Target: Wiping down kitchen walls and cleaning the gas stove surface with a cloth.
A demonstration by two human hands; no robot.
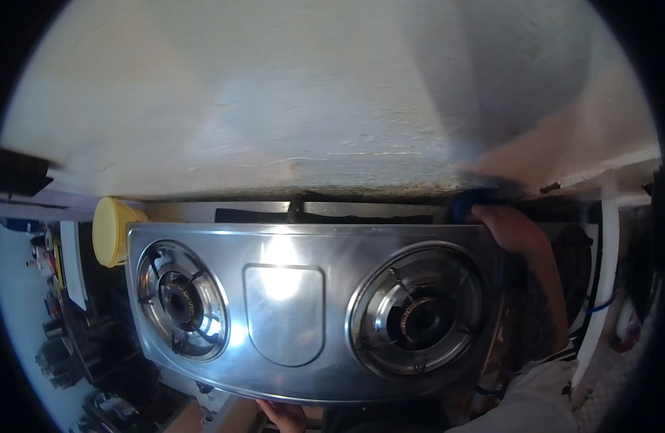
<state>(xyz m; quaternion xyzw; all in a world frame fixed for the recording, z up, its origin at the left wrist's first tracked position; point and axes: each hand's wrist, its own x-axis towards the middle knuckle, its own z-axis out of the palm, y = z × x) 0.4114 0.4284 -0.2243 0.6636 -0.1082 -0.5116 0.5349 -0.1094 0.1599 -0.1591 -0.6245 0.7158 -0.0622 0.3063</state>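
Observation:
A stainless steel two-burner gas stove (285,319) lies before me, with a round burner at each side. My right hand (492,219) reaches past its far right corner and is shut on a blue cloth (463,204), which is blurred and partly hidden behind the stove's back edge. My left hand (285,415) is at the front edge of the stove, left of its middle, with the fingertips at the underside of the edge; most of its fingers are hidden, so its grip cannot be made out.
A yellow lidded bucket (109,231) stands by the stove's back left corner. Behind the stove rises a pale wall (311,108), stained along its base. A blue hose (603,306) shows at the right. Cookware (59,360) stands at the lower left.

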